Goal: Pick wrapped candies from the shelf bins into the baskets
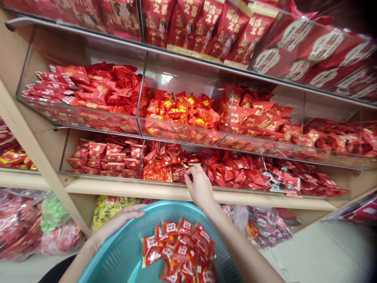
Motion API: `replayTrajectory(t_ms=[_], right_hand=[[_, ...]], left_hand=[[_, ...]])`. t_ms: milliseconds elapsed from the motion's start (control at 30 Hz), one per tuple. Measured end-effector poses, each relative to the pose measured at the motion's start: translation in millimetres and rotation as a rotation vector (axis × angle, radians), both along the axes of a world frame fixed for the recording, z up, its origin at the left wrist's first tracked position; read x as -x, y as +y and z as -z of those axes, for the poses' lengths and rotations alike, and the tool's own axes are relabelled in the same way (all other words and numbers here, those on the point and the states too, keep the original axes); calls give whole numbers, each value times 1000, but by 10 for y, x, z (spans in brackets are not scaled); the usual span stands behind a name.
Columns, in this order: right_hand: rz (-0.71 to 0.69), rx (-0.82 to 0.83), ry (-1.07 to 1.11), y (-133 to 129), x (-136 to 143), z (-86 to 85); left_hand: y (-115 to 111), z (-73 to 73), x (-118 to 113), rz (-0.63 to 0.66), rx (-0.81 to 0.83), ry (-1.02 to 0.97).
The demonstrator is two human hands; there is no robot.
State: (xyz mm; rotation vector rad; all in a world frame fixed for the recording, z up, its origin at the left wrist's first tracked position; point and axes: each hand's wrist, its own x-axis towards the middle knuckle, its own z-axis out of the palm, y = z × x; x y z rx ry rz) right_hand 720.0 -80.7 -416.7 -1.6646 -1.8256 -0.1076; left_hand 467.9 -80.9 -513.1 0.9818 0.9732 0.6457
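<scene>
A teal plastic basket (114, 251) is in front of me, with several red candy packets (184, 249) lying inside it. My left hand (120, 222) grips the basket's far left rim, its fingers over the edge. At the lower shelf, my right hand (200, 186) is closed in a pinch on a small red packet (193, 162), of which only a gold-edged end shows. That hand is at the front of a clear bin holding more red packets (161, 161). Its fingertips partly cover what they hold.
Clear dividers (232, 102) split the shelves into bins of red-wrapped sweets. Along the lower shelf runs a wooden front edge (118, 190). Beneath are plastic bags, one with yellow packets (110, 210). A slanted wooden post (38, 157) stands at left; tiled floor (324, 251) shows at lower right.
</scene>
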Motion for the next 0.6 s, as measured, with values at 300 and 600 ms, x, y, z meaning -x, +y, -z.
replayTrajectory(t_ms=[300,600], right_hand=[[-393,-67,279,-494,24,-297],[-1001,699,-7,-704,371,325]], left_hand=[[-28,-64,-33,4,33,7],[-72,-101,-61,41,28,-11]])
